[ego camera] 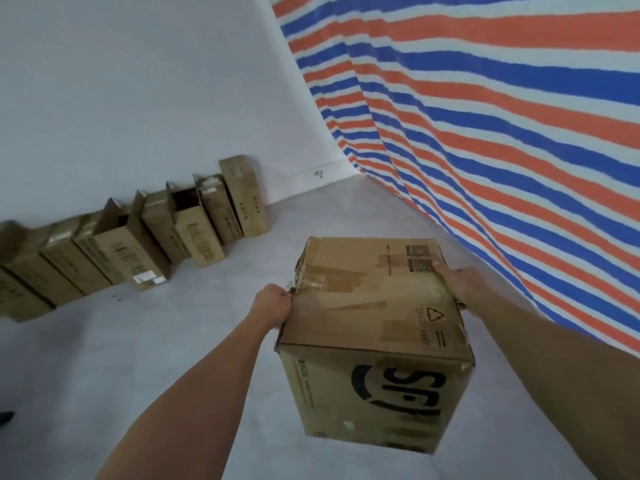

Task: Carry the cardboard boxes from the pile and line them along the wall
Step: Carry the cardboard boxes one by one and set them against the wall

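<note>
One cardboard box [374, 306] is held between both hands in the lower right of the head view, above the floor [207, 341]; its underside is hidden, so contact with the floor cannot be judged. The left hand [273, 304] is curled into a closed grip on the torn upper left edge of the box; its fingertips are hidden behind the cardboard. The right hand [457, 282] is wrapped over the upper right edge, thumb lying on the top face, fingers hidden down the far side. Tape strips, a recycling mark and two dark printed squares are seen on the top face; the small print is too blurred to read. Large black lettering on the near face is only partly legible. The held box is well apart from the row of boxes [138, 244], which is lined along the foot of the white wall [138, 98] at left. Several boxes in the row are seen with raised flaps and open tops; their contents are not visible. The left end of the row is cut off by the frame edge, so a count is not given. A striped tarpaulin [485, 133] in red, blue and white is noted near the box on the right. A small dark object [5, 416] at the left edge is cut off and not identifiable.
</note>
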### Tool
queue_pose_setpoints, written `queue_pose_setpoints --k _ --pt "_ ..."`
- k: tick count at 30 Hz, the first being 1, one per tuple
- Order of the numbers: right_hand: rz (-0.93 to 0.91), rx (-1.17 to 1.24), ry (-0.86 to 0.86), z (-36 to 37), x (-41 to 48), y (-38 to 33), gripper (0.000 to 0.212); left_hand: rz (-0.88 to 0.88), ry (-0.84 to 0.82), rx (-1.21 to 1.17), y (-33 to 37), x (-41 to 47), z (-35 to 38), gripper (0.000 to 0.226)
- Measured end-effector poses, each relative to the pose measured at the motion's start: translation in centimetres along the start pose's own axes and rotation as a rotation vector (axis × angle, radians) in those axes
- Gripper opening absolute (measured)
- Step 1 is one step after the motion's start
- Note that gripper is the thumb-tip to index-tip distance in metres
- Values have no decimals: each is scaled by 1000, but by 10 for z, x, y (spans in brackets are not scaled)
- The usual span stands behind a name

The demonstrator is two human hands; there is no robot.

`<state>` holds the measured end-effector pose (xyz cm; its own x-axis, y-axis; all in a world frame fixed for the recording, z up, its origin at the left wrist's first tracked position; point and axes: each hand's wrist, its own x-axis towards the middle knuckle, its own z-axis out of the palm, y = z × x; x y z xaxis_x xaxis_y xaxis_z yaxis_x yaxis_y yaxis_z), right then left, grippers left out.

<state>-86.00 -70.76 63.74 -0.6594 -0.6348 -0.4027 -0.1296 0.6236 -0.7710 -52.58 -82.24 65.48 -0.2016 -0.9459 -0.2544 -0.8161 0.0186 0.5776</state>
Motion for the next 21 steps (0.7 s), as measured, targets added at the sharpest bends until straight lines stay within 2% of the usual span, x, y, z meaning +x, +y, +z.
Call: queue_pose_setpoints --k 4,9,16,21 --pt "-77 -74 9 25 95 -72 58 -69 31 -52 18 82 -18 34" --pt "-118 -129 -68 82 186 -151 58 -152 59 -107 5 189 -40 32" --pt "-119 -135 -116 173 308 -245 55 -175 76 -83 -12 362 -78 38" --pt "-109 -117 -128 217 379 -335 49 -177 72 -84 0 479 -134 37"
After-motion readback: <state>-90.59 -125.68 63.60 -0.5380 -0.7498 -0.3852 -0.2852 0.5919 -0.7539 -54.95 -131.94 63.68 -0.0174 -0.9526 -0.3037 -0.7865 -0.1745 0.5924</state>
